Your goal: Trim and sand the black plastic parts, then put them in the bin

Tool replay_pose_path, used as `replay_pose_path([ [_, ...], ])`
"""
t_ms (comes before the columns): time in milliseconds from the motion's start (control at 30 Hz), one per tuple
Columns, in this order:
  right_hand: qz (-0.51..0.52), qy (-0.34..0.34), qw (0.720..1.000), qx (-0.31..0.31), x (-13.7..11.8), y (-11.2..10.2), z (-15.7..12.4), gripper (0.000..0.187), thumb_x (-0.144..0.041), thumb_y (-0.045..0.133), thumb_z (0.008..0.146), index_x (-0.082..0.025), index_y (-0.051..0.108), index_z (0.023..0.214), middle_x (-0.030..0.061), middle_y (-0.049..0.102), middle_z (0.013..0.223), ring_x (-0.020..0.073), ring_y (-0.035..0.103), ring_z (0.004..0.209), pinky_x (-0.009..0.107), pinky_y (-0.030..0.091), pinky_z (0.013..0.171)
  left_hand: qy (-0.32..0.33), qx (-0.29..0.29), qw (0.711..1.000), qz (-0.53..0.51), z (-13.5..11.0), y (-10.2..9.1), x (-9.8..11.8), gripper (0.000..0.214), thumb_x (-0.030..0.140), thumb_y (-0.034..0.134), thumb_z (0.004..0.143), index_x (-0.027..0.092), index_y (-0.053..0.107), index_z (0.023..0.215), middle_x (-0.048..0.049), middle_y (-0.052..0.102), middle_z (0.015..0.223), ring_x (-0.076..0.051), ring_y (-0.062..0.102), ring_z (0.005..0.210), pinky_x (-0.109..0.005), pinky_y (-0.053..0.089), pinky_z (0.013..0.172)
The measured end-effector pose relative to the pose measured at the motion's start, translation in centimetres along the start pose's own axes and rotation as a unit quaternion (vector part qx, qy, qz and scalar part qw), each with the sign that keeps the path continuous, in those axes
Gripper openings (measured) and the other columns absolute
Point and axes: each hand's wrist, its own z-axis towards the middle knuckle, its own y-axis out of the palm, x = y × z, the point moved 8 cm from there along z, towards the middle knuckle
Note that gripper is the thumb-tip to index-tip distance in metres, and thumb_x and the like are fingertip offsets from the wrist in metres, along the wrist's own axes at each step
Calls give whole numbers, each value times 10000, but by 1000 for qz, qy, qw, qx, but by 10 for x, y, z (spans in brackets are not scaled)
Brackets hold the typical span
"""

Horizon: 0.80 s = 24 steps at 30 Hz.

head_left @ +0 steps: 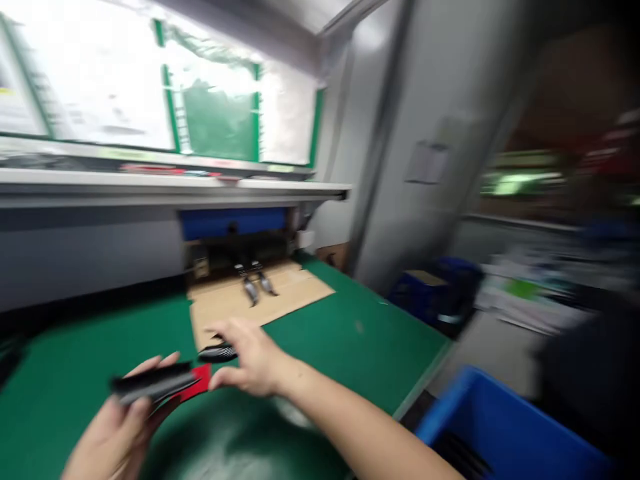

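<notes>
Nearest, at the lower left, the left hand (113,433) is seen closed around a dark flat piece (153,385), pinched between thumb and fingers and held level above the green mat (350,333). A red card (197,382) is seen just under the piece's right end; the view is blurred, so its attachment cannot be told. The right hand (250,360) is extended from the lower right with fingers half curled over a small black part (217,353). Whether that part is actually gripped cannot be told. A blue bin (500,433) is noted off the mat's right edge. Farther back, a cardboard sheet (295,290) is laid on the mat, with two metal clips (257,287) resting on it. Behind, a blue panel (233,222) is set under a grey shelf (150,183).
</notes>
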Motion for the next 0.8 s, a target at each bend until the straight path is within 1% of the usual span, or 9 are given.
replay_pose_path([
  [67, 33, -47, 998, 13, -5, 12, 18, 815, -832, 478, 778, -252, 441, 1350, 64, 548, 1101, 251, 518, 994, 381, 418, 896, 33, -24, 999, 7, -3, -8, 10, 518, 410, 716, 798, 253, 502, 1243, -84, 473, 1394, -306, 471, 1248, -397, 432, 1053],
  [133, 60, -61, 996, 39, 0, 22, 26, 812, -857, 321, 813, -218, 474, 1290, 82, 543, 1070, 245, 518, 942, 382, 430, 848, 60, -51, 997, 8, 1, -10, 16, 472, 389, 658, 852, 229, 479, 1259, -117, 467, 1395, -312, 481, 1242, -426, 414, 1067],
  [200, 60, -61, 995, 45, 5, 33, 24, 780, -833, 221, 853, -202, 511, 1208, 83, 544, 1009, 235, 512, 884, 372, 426, 801, 70, -71, 995, 16, 6, -11, 16, 442, 363, 608, 893, 220, 455, 1282, -136, 467, 1390, -311, 478, 1246, -450, 383, 1086],
  [267, 34, -67, 997, 29, 5, 42, 18, 767, -804, 154, 879, -194, 541, 1135, 74, 534, 926, 226, 494, 822, 363, 404, 756, 62, -87, 994, 32, 6, -11, 13, 438, 342, 591, 906, 222, 438, 1299, -141, 467, 1388, -311, 461, 1262, -465, 346, 1108],
  [367, -14, -71, 997, 4, 3, 49, 12, 775, -777, 86, 895, -190, 570, 1047, 60, 509, 850, 220, 462, 767, 356, 357, 705, 45, -98, 993, 49, 2, -13, 7, 441, 331, 592, 908, 230, 434, 1307, -138, 454, 1398, -323, 432, 1283, -490, 319, 1118],
  [533, -82, -69, 994, 1, 2, 53, 16, 802, -759, 26, 896, -189, 585, 965, 60, 498, 808, 217, 433, 732, 356, 309, 670, 42, -98, 993, 58, 0, -15, 8, 424, 336, 584, 911, 235, 443, 1298, -136, 484, 1366, -326, 472, 1243, -506, 330, 1105],
  [700, -107, -72, 992, -6, 1, 60, 17, 798, -741, -28, 895, -194, 536, 753, 53, 485, 746, 209, 417, 695, 343, 266, 621, 42, -93, 992, 80, 1, -17, 12, 368, 315, 565, 921, 230, 467, 1266, -133, 473, 1377, -331, 436, 1275, -496, 338, 1096],
  [800, -112, -75, 991, -11, 0, 63, 15, 801, -725, -47, 901, -195, 526, 718, 57, 497, 726, 200, 416, 667, 337, 248, 597, 42, -106, 990, 89, 0, -15, 13, 343, 312, 554, 927, 233, 478, 1252, -130, 483, 1366, -325, 440, 1272, -479, 347, 1086],
])
